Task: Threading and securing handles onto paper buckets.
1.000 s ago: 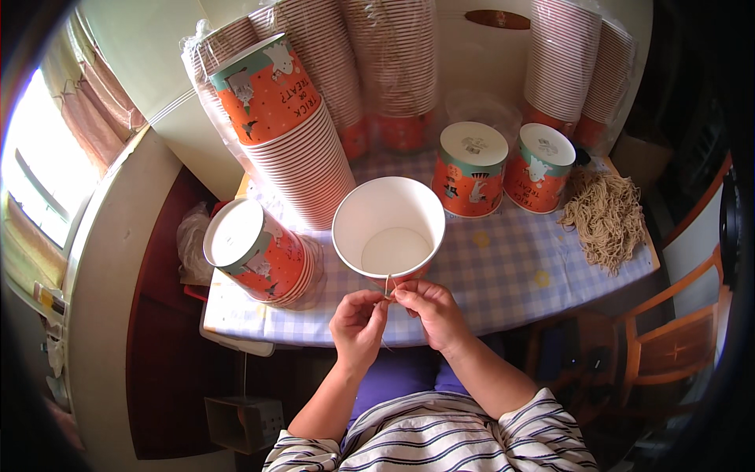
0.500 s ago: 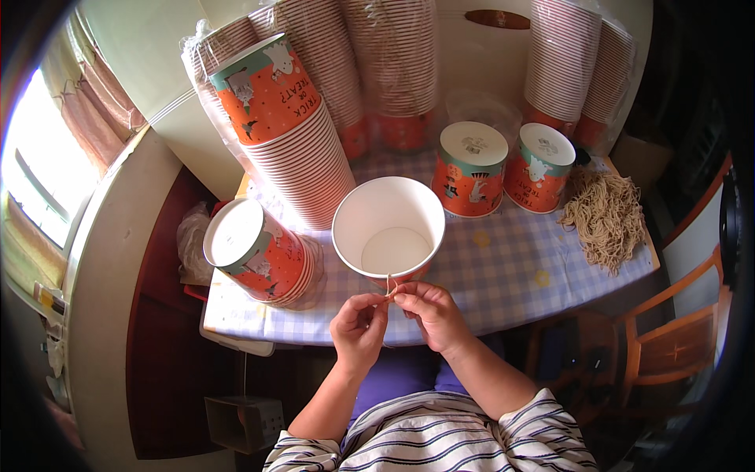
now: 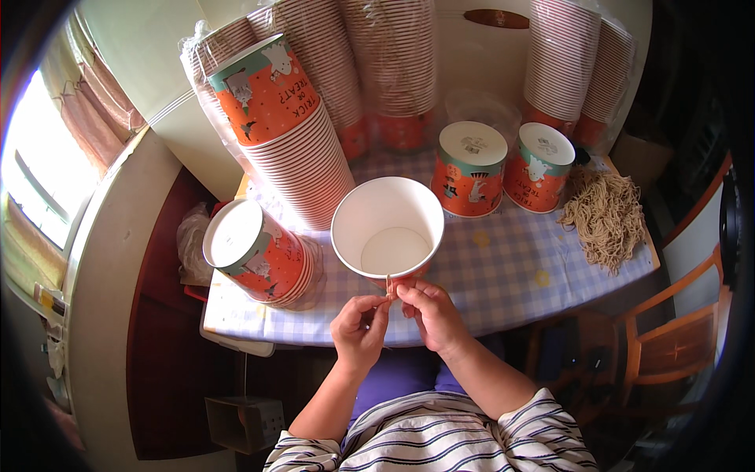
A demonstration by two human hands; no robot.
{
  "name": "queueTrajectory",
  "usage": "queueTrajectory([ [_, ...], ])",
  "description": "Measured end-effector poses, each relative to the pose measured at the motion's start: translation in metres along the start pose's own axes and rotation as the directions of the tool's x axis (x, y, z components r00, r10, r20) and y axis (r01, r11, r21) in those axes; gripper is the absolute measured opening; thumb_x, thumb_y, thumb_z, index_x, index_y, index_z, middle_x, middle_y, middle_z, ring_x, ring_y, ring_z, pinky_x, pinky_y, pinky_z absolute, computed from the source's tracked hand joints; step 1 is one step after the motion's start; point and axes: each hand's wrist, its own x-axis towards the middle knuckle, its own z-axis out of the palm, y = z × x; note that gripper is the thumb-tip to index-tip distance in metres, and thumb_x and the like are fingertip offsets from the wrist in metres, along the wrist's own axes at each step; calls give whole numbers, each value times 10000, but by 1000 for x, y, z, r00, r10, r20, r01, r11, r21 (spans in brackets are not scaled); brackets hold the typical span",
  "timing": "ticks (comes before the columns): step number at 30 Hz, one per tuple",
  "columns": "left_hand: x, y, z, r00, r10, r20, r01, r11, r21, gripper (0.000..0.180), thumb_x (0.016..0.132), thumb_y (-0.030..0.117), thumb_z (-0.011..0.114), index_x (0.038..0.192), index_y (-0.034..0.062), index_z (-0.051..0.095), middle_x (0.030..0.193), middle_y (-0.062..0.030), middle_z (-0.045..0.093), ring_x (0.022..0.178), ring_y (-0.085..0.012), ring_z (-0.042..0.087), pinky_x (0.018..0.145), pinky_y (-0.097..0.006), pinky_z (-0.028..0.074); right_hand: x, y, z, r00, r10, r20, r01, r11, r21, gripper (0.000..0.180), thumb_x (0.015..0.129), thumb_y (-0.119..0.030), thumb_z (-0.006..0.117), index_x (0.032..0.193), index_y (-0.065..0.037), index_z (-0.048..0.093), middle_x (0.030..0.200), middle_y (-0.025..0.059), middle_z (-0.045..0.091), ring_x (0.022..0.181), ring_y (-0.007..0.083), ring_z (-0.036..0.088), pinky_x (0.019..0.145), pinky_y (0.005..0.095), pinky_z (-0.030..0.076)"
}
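Note:
An orange paper bucket [image 3: 388, 224] stands upright in front of me, its white inside facing up. A thin beige cord [image 3: 388, 283] comes from the bucket's near side, just under the rim. My left hand [image 3: 359, 324] pinches the cord between thumb and fingers. Close beside it, my right hand [image 3: 431, 313] is closed on the same cord with thumb and forefinger. A small loop or knot seems to lie between the fingertips, too small to make out fully. Both hands hang at the table's front edge, close to the bucket wall.
Left of the bucket are a short bucket stack [image 3: 267, 259] and a tall leaning stack [image 3: 295, 157]. Two upturned buckets [image 3: 469, 177] stand behind right, near a heap of beige cords [image 3: 605, 216]. Wrapped stacks [image 3: 393, 63] line the back of the checked tablecloth [image 3: 503, 275].
The fingertips have shifted slightly; the right thumb and forefinger have drawn a little up and away from the left fingers. The bucket has barely moved.

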Motion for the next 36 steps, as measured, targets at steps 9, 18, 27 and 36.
queueTrajectory([
  [9,3,0,-4,967,-250,47,251,908,-336,84,910,8,614,978,-38,629,836,-63,680,620,-58,553,544,-179,439,4,10,-6,997,-37,-70,33,998,-52,152,856,-191,693,931,-62,723,846,-16,695,658,13,471,616,195,371],
  [18,7,-9,-7,947,-316,56,306,842,-445,134,905,38,623,1021,-28,613,857,-115,687,587,-75,537,527,-185,423,1,1,-4,992,-112,-62,107,991,-81,114,879,-144,659,931,-46,689,846,-23,669,671,3,469,613,175,378],
  [27,15,5,5,966,-232,115,255,933,-254,203,856,-7,680,1052,-41,638,831,1,626,677,-8,511,589,-137,387,0,2,-7,987,-158,3,158,981,-111,89,907,-94,634,938,-14,655,877,10,651,788,39,565,733,188,462],
  [36,15,4,-3,963,-260,63,268,921,-285,46,875,-20,641,912,-34,617,789,9,624,686,-17,546,594,-154,430,1,1,-4,973,-225,-43,214,961,-176,94,916,-120,634,889,-31,649,811,-41,614,735,9,509,667,173,420],
])
